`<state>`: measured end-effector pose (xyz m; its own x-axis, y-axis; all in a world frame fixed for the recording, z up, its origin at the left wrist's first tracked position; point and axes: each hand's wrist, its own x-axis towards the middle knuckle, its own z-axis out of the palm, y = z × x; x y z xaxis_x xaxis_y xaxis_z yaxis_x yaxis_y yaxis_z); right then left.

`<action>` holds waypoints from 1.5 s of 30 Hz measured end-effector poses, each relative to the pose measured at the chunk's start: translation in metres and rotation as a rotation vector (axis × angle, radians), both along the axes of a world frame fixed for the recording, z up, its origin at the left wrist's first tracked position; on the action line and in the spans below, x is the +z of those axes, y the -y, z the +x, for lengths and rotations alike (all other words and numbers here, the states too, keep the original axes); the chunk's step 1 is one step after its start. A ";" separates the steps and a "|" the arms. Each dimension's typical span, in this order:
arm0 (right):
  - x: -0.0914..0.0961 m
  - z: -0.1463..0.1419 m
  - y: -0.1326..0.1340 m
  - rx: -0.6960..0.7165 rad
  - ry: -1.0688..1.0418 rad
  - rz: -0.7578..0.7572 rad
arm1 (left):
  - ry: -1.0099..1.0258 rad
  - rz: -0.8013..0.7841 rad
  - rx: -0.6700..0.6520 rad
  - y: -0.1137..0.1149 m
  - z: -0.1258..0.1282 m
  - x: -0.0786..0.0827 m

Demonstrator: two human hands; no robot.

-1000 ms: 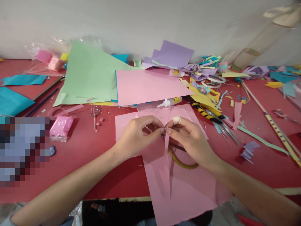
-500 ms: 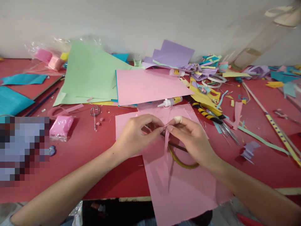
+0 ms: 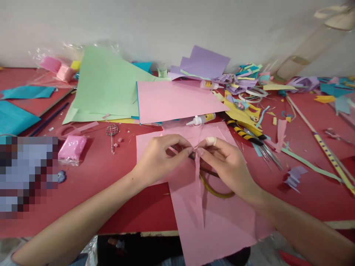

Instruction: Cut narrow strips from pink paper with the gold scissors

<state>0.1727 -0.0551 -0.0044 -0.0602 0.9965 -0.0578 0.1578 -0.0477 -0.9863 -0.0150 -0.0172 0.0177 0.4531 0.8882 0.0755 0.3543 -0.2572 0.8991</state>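
The thumb and forefinger of the left hand and those of the right hand are pressed together in two small pinches that meet tip to tip, with no clear gap between them. Both seem to have hold of the upper end of a pink paper strip, though just how the paper is folded or twisted there is hidden by the fingertips. From that pinch the strip runs down and toward the person, its long axis pointing almost straight at the body and its far end free and tapering to a point. Neither hand is clearly nearer, since the gripped end lies midway between them; the strip's length drops just beside the right thumb. A white wrap circles one finger of the right hand. Beneath, partly covered by the right hand, a yellow loop handle rests on a large pink sheet that overhangs the front edge of the red counter. Beyond the fingers lies a glue bottle, its nozzle to the left, and pliers with black-and-yellow grips lie to the right of it.
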 end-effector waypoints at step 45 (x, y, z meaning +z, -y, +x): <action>-0.006 -0.001 0.004 0.060 0.173 0.225 | -0.150 0.422 -0.170 -0.003 -0.007 -0.013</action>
